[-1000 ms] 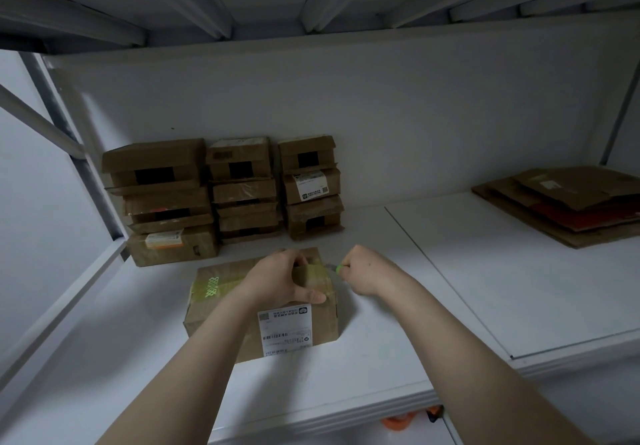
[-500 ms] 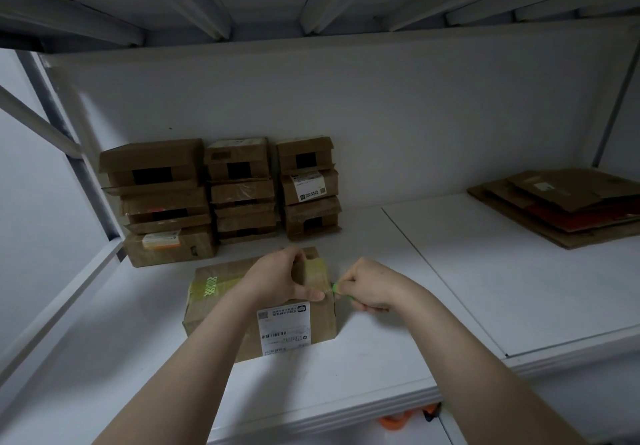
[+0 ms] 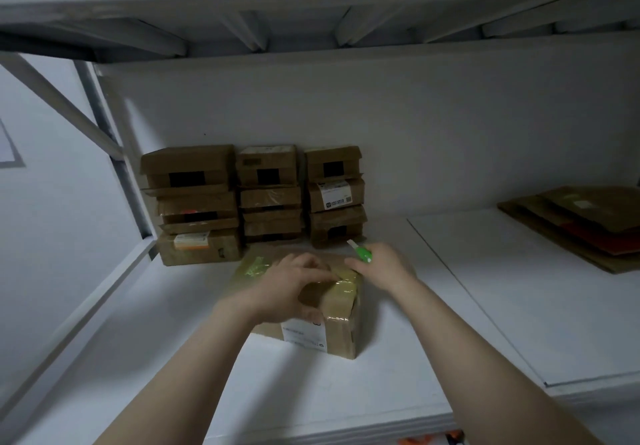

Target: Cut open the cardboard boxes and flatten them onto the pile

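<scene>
Left hand [image 3: 294, 283] flat on the taped box [image 3: 341, 309], pinning it to the shelf [image 3: 381, 392]; right hand [image 3: 384, 266], just beside, grips a green cutter [image 3: 362, 253]; risk: blade slipping on glossy tape toward the left fingers [image 3: 329, 276].

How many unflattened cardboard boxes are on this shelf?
About 11, though seams are hard to read. One lies under the hands at the front. The rest are stacked against the back wall: three on the left, four in the middle, three on the right. More may hide behind.
</scene>
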